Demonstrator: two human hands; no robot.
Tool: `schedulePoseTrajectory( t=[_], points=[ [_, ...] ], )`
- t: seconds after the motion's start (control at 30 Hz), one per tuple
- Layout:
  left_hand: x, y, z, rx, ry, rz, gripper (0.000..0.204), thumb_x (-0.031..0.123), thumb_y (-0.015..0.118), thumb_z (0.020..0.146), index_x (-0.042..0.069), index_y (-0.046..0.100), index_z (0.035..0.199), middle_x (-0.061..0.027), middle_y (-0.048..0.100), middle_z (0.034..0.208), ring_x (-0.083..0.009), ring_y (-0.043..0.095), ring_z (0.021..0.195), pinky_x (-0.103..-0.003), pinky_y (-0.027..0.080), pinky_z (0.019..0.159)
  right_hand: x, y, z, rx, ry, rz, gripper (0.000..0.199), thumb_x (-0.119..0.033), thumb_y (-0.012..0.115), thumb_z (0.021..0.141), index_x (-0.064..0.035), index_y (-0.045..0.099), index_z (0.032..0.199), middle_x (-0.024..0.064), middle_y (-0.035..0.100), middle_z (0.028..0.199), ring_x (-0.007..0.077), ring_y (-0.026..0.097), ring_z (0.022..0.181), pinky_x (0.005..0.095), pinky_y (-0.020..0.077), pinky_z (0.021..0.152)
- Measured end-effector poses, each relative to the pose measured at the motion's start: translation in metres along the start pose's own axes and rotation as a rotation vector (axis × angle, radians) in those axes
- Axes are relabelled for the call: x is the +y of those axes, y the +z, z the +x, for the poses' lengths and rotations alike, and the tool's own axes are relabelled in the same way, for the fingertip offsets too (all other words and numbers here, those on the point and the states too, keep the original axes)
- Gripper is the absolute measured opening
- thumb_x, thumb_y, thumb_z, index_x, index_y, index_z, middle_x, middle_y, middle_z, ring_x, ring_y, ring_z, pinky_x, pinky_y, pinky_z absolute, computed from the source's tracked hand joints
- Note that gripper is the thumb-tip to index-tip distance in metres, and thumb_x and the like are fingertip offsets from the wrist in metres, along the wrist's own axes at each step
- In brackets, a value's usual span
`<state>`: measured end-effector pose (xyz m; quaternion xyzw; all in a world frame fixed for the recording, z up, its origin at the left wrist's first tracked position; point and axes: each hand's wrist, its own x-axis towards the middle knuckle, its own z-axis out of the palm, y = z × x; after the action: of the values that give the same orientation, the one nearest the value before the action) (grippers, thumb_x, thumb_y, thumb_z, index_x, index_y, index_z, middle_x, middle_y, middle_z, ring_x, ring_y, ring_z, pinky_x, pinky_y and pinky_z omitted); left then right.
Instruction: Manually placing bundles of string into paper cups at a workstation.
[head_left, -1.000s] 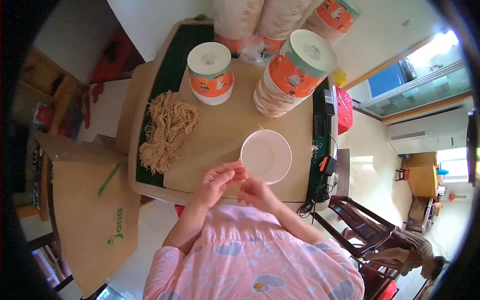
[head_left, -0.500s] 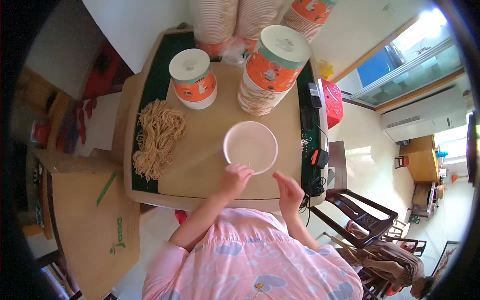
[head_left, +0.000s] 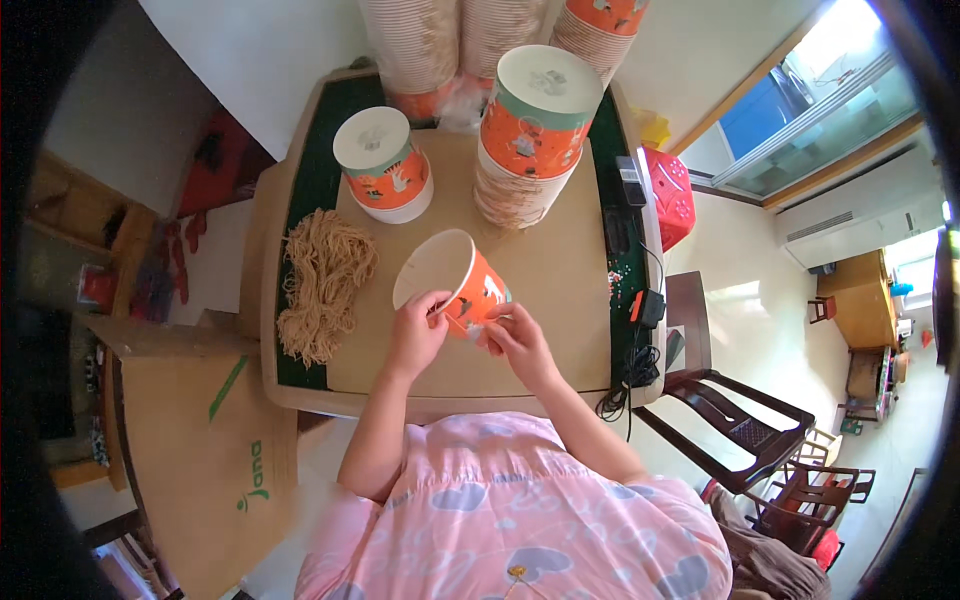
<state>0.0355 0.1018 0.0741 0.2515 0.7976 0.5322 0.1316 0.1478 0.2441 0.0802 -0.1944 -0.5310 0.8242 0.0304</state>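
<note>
A white-lined paper bucket (head_left: 470, 292) with an orange printed outside is tilted over the near middle of the table, its mouth toward the upper left. My left hand (head_left: 418, 335) is closed on its near rim, thumb and fingers at the edge. Against the orange side, toward the base, my right hand (head_left: 515, 342) is closed in a pinch. Whatever lies between its fingertips is too small to make out. Left of the bucket lies a heap of tan strings (head_left: 325, 285).
Behind stand an upside-down bucket (head_left: 385, 175) and a taller bucket stack (head_left: 535, 140) with strings around it. More bucket stacks (head_left: 415, 50) line the back. At right are cables (head_left: 640, 365) and a red plastic stool (head_left: 668, 195); a cardboard box (head_left: 200, 450) stands left.
The bucket has tipped and shifted left, so its orange side now shows. My right hand has moved left from beside the bucket onto its side; my left hand has gone left with the rim.
</note>
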Motion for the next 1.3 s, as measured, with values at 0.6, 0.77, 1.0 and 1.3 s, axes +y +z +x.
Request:
schedulePoseTrajectory(
  t=[0.6,0.77,1.0,1.3],
  points=[
    [-0.01,0.028,0.002,-0.241,-0.078,-0.008,0.027,-0.003,0.064,0.07,0.002,0.06,0.096,-0.005,0.063,0.086,-0.0122,0.058,0.071,-0.027,0.048,0.063,0.071,-0.011,0.034,0.207,-0.246,-0.161,0.018,-0.003,0.062,0.084,-0.0018,0.052,0.099,0.002,0.059,0.077,0.0073,0.055,0.07,0.0212,0.045,0.063],
    [-0.007,0.022,0.0,-0.275,-0.115,-0.057,0.028,-0.001,0.066,0.072,0.001,0.063,0.099,-0.0032,0.065,0.084,-0.0095,0.058,0.068,-0.024,0.047,0.062,0.065,-0.012,0.03,0.213,-0.246,-0.171,0.015,-0.003,0.064,0.083,-0.002,0.054,0.093,-0.0011,0.056,0.073,0.0051,0.05,0.066,0.021,0.0429,0.059],
    [-0.007,0.035,-0.001,-0.193,-0.192,-0.1,0.013,-0.001,0.063,0.076,-0.003,0.064,0.09,-0.0057,0.065,0.078,-0.0103,0.062,0.068,-0.023,0.051,0.06,0.072,-0.012,0.026,0.225,-0.29,-0.309,0.016,-0.003,0.066,0.08,-0.0028,0.054,0.09,-0.0037,0.05,0.069,0.0037,0.044,0.062,0.02,0.039,0.055],
    [-0.008,0.043,0.002,-0.199,-0.192,-0.039,0.016,-0.002,0.063,0.076,-0.003,0.064,0.091,-0.0054,0.066,0.08,-0.0099,0.061,0.069,-0.024,0.051,0.06,0.067,-0.017,0.024,0.301,-0.277,-0.155,0.015,0.002,0.062,0.082,-0.0002,0.056,0.096,0.001,0.061,0.078,0.0055,0.054,0.069,0.0206,0.0452,0.061]
  ],
)
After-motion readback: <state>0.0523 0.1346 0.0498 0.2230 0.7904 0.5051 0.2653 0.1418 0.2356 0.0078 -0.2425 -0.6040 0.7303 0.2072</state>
